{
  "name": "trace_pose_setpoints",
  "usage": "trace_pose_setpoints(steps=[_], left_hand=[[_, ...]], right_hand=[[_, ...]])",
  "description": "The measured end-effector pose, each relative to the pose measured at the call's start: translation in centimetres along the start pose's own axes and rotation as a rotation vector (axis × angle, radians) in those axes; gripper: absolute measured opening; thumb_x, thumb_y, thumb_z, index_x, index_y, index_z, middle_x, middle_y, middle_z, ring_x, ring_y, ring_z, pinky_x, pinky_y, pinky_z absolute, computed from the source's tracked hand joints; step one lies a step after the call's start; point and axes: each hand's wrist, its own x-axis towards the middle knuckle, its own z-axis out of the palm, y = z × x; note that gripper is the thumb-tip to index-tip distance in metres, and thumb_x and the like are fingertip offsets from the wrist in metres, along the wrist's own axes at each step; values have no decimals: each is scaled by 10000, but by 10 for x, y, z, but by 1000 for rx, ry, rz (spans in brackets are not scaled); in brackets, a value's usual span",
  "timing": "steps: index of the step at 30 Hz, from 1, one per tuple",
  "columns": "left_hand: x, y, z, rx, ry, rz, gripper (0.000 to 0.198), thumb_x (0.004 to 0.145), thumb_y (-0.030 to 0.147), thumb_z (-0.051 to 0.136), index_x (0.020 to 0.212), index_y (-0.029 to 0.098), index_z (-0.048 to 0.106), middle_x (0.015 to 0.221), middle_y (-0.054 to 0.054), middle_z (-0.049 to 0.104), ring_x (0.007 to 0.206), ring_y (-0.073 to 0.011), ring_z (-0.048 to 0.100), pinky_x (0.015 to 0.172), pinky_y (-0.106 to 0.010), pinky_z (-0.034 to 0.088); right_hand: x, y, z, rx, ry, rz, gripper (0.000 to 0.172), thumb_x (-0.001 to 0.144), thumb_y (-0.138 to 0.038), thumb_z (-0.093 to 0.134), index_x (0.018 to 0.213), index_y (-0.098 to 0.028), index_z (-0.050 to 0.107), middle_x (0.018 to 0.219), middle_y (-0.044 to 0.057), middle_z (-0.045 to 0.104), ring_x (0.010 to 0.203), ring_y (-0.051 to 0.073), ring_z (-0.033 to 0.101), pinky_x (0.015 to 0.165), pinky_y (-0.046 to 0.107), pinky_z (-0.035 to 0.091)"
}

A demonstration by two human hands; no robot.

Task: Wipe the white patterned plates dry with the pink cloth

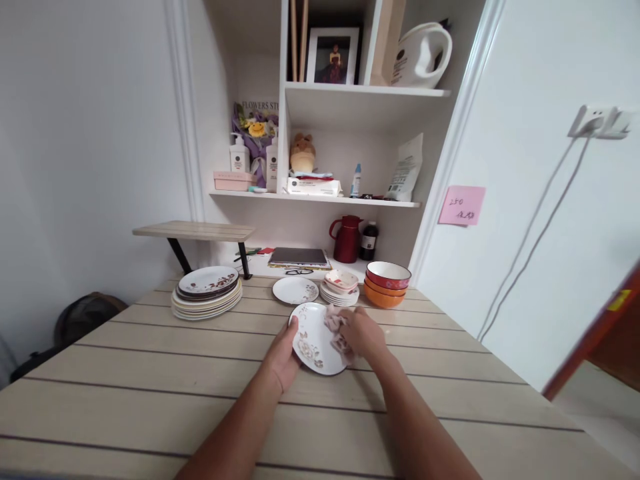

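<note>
Hands meet over one plate: the left hand grips the left rim of a white floral plate, thumb on top. The right hand is clenched around a crumpled patterned cloth and presses it onto the plate's right side. The plate is tilted slightly toward the person; whether its lower rim touches the table cannot be told. It sits midway between the left and right edges, nearer the far edge.

Just beyond it lies a small white plate, and beside that a stack of saucers. Stacked red and orange bowls stand near the far right corner. A stack of large plates sits toward the far left. Behind the far edge, on a low shelf, stand a red jug and a dark bottle.
</note>
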Motion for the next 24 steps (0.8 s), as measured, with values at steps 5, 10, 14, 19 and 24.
trace_pose_setpoints(steps=[5, 10, 14, 19, 24], left_hand=[[2, 1, -2, -47, -17, -36, 527, 845, 414, 594, 1305, 163, 533, 1237, -159, 646, 1133, -268, 611, 1008, -411, 436], [2, 6, -2, -20, -97, -123, 619, 844, 555, 514, 1301, 138, 542, 1221, -173, 650, 1136, -283, 606, 1008, -424, 434], [1, 5, -1, -21, -117, -92, 653, 825, 608, 488, 1330, 196, 517, 1234, -150, 647, 1141, -275, 605, 1001, -426, 439], [0, 2, 2, -9, -134, -31, 584, 821, 425, 623, 1344, 196, 500, 1230, -153, 651, 1141, -275, 607, 1017, -421, 426], [1, 2, -2, -1, -47, -54, 598, 823, 398, 632, 1356, 171, 482, 1220, -170, 653, 1137, -287, 610, 1020, -440, 425]], right_hand=[[-13, -2, -13, 118, -426, -265, 351, 680, -199, 585, 1000, -282, 703, 846, 7, 669, 711, 169, 584, 596, 234, 392], [-18, -34, 7, 383, -289, -557, 339, 717, -170, 571, 1026, -246, 686, 958, 14, 637, 830, 162, 568, 755, 233, 426], [-9, -51, 26, 326, 27, -423, 371, 847, -244, 514, 1203, -294, 607, 1055, 47, 574, 908, 181, 559, 796, 254, 404], [0, -39, 22, 182, 110, -218, 445, 910, -257, 429, 1321, -411, 503, 1168, 34, 539, 916, 174, 574, 712, 236, 391], [1, -8, 5, 61, 102, -57, 388, 888, -196, 415, 1153, -349, 654, 1113, 56, 557, 833, 167, 603, 653, 244, 383]])
